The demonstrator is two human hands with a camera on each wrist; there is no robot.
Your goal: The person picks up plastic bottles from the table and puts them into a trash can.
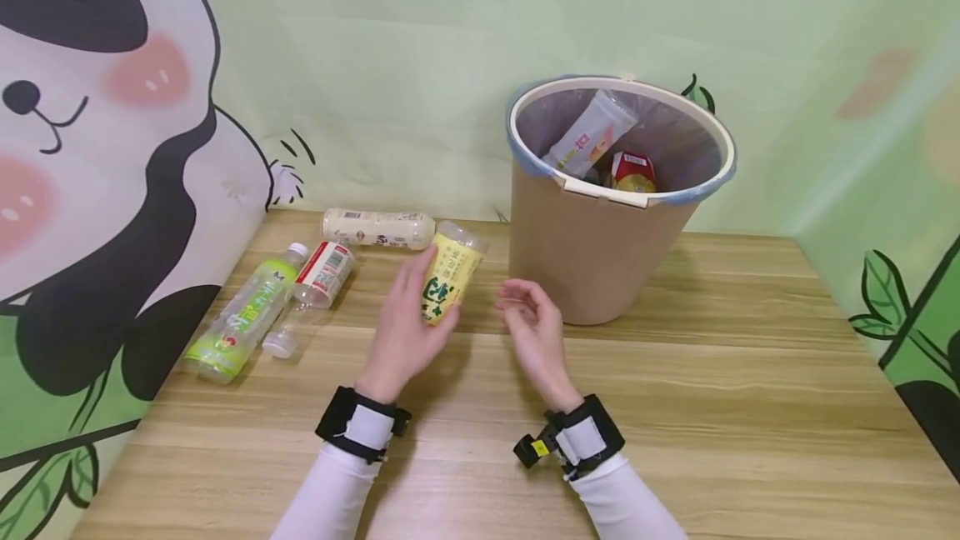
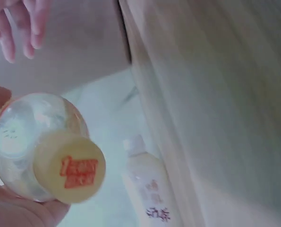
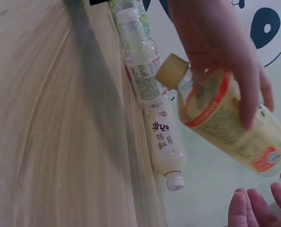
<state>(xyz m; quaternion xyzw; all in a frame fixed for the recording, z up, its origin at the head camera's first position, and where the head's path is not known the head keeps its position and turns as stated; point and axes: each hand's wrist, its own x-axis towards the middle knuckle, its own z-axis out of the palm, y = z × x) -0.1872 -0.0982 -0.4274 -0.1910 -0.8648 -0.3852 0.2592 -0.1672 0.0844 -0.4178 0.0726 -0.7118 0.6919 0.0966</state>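
My left hand (image 1: pixel 405 327) grips a clear plastic bottle with a yellow label (image 1: pixel 450 273), held tilted above the table. Its yellowish cap (image 2: pixel 74 168) with red print faces the left wrist camera, and the right wrist view shows the bottle's red-edged label (image 3: pixel 225 123) from the side. To the right, my right hand (image 1: pixel 538 336) hangs with loosely bent fingers, holding nothing, between that bottle and the bin. In the right wrist view the right fingers (image 3: pixel 253 210) are close to the bottle's base.
A brown bin (image 1: pixel 592 248) lined with a bag stands at the back, containing a clear bottle (image 1: pixel 592 136) and a red package (image 1: pixel 633 172). On the table's left lie a green-labelled bottle (image 1: pixel 243 319), a red-and-white-labelled bottle (image 1: pixel 325 273) and a cream bottle (image 1: pixel 378 228).
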